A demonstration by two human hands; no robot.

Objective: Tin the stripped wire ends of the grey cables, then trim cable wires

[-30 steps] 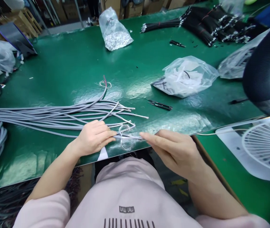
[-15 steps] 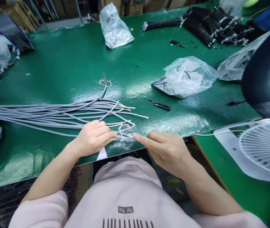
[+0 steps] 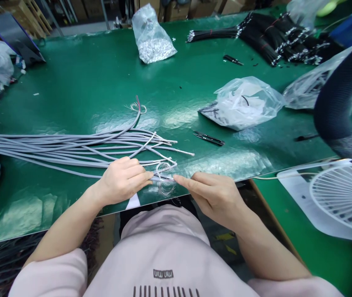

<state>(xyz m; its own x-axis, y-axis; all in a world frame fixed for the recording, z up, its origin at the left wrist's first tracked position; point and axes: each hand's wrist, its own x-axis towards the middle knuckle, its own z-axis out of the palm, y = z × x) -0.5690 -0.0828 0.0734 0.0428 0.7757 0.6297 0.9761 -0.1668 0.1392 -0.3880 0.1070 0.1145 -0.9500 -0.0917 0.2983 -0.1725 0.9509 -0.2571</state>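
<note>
My left hand (image 3: 125,179) is closed on a grey cable close to the table's front edge, its thumb and forefinger pinching near the stripped end. Thin wires and loose pale strands (image 3: 164,175) stick out from that end to the right. At their tips, my right hand (image 3: 214,196) pinches the wire ends between thumb and forefinger, the other fingers curled. Behind my left hand lies a bundle of grey cables (image 3: 64,144), several with whitish stripped ends. One cable end (image 3: 138,108) curves up, showing a pink wire and frayed strands.
Thread snips (image 3: 209,139) lie beyond my right hand, beside a clear plastic bag (image 3: 245,103). A bag of silvery parts (image 3: 154,37) and black cable bundles (image 3: 262,37) sit farther back. At right are a white fan (image 3: 346,198) and a dark flexible hose (image 3: 333,99).
Both hands keep nearly the same pose on the cable and its wire ends. The view has shifted very slightly; nothing else has visibly moved.
</note>
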